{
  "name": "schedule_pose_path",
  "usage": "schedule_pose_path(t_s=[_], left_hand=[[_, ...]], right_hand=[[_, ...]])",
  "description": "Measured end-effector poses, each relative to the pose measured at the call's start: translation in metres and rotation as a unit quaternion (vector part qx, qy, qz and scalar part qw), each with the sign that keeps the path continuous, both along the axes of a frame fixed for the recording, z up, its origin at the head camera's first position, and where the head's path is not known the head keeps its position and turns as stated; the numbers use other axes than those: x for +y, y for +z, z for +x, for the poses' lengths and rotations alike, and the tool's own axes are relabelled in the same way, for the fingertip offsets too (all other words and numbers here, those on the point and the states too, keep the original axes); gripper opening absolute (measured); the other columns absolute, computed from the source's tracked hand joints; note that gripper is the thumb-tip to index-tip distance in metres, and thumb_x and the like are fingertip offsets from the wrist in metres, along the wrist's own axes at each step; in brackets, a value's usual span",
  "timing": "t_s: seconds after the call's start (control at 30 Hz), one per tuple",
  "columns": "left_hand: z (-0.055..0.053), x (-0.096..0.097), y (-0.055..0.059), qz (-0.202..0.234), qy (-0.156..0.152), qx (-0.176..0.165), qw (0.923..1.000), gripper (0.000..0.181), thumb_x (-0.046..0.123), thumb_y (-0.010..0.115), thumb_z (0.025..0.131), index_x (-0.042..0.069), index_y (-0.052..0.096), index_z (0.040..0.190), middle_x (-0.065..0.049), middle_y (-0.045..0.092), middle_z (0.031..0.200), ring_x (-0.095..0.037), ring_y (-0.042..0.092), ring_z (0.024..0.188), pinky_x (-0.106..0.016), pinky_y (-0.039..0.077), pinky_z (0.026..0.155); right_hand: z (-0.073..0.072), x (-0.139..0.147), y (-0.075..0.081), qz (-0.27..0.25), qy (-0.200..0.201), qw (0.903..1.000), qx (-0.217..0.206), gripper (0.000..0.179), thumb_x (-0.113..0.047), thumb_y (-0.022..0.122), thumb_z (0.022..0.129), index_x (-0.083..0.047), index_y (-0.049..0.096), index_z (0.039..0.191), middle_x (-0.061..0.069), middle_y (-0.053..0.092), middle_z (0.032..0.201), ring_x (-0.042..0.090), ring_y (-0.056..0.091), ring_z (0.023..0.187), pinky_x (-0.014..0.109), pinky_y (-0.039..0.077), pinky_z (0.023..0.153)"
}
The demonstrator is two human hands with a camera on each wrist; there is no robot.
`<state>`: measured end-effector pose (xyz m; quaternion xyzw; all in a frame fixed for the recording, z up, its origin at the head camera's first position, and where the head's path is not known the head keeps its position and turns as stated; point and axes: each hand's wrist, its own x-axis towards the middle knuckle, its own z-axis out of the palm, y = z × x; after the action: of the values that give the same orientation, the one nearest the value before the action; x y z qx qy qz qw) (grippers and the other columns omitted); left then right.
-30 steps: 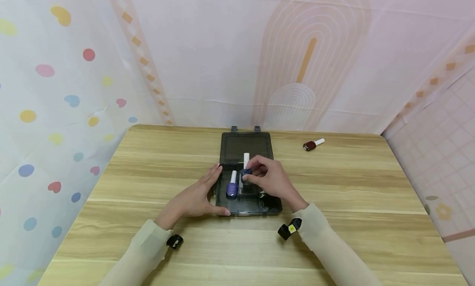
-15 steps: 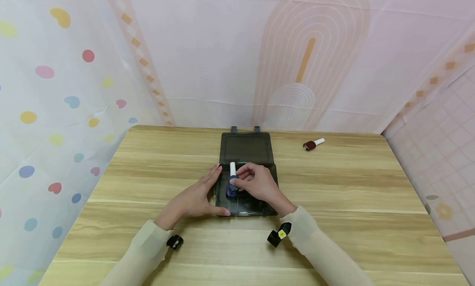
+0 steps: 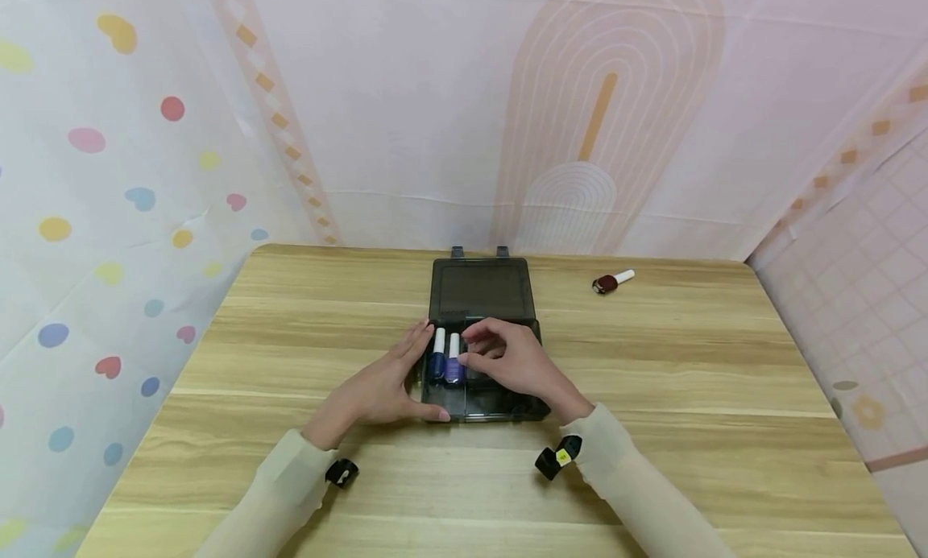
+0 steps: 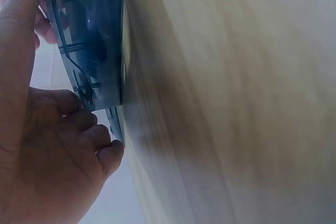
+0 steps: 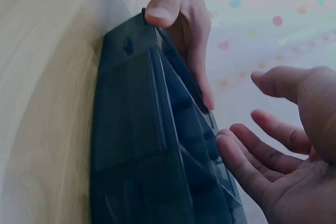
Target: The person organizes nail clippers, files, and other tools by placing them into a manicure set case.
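A dark translucent compartment box (image 3: 478, 418) lies on the wooden table with its lid (image 3: 484, 288) folded back. My left hand (image 3: 377, 393) holds its left side, thumb at the front edge and fingers at the rear left corner. In the left compartment two white-capped nail polish bottles lie side by side: a navy nail polish (image 3: 438, 366) at the left wall and a purple nail polish (image 3: 453, 370) beside it. Over the middle of the box hovers my right hand (image 3: 518, 361), fingers loosely bent and parted with nothing between them, as the right wrist view confirms. It partly hides the right compartments.
A dark red nail polish (image 3: 606, 283) with a white cap lies at the back right of the table (image 3: 689, 381). Patterned cloth (image 3: 406, 123) hangs behind the table's rear edge and along both sides.
My right hand carried the navy nail polish leftward over the purple one, laid it at the left wall, let go and drew back slightly right. The left hand stayed put.
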<state>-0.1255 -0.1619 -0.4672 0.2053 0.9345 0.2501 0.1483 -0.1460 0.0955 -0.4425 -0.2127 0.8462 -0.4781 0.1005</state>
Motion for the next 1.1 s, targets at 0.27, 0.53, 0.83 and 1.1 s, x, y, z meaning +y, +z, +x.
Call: schedule_pose_path(t_s=[0.27, 0.53, 0.83, 1.1], left_hand=[[0.001, 0.0, 0.0, -0.006, 0.001, 0.003, 1.0, 0.137, 0.081, 0.076, 0.068, 0.026, -0.001, 0.167, -0.001, -0.006, 0.175, -0.035, 0.018, 0.159, -0.06, 0.036, 0.119], [0.001, 0.001, 0.0, -0.008, 0.002, 0.005, 1.0, 0.137, 0.081, 0.076, 0.068, 0.026, -0.002, 0.167, -0.001, -0.006, 0.175, -0.033, 0.015, 0.16, -0.06, 0.035, 0.12], [-0.001, 0.001, 0.0, -0.008, -0.005, 0.005, 0.9999, 0.139, 0.086, 0.072, 0.067, 0.026, -0.002, 0.167, 0.0, -0.008, 0.175, -0.033, 0.014, 0.16, -0.059, 0.035, 0.12], [-0.001, 0.0, 0.001, -0.01, -0.008, 0.003, 0.9999, 0.139, 0.087, 0.07, 0.066, 0.025, -0.003, 0.167, 0.001, -0.009, 0.175, -0.031, 0.01, 0.161, -0.059, 0.034, 0.121]], right_hand=[[-0.004, 0.016, 0.001, 0.037, 0.015, 0.9956, 0.085, 0.055, -0.031, 0.077, 0.093, -0.012, 0.059, 0.142, 0.011, 0.061, 0.143, 0.032, 0.061, 0.126, 0.047, 0.055, 0.102], [-0.008, 0.035, 0.005, 0.091, -0.002, 0.9889, 0.117, 0.071, -0.044, 0.075, 0.093, -0.019, 0.048, 0.154, 0.005, 0.038, 0.165, 0.034, 0.034, 0.153, 0.063, 0.034, 0.119], [-0.02, 0.063, 0.005, 0.108, -0.038, 0.9782, 0.173, 0.08, -0.04, 0.079, 0.09, -0.018, 0.042, 0.158, 0.012, 0.028, 0.169, 0.037, 0.024, 0.156, 0.066, 0.031, 0.119], [-0.033, 0.086, 0.001, 0.12, -0.069, 0.973, 0.185, 0.084, -0.039, 0.082, 0.088, -0.015, 0.042, 0.157, 0.017, 0.028, 0.168, 0.041, 0.022, 0.157, 0.067, 0.026, 0.121]])
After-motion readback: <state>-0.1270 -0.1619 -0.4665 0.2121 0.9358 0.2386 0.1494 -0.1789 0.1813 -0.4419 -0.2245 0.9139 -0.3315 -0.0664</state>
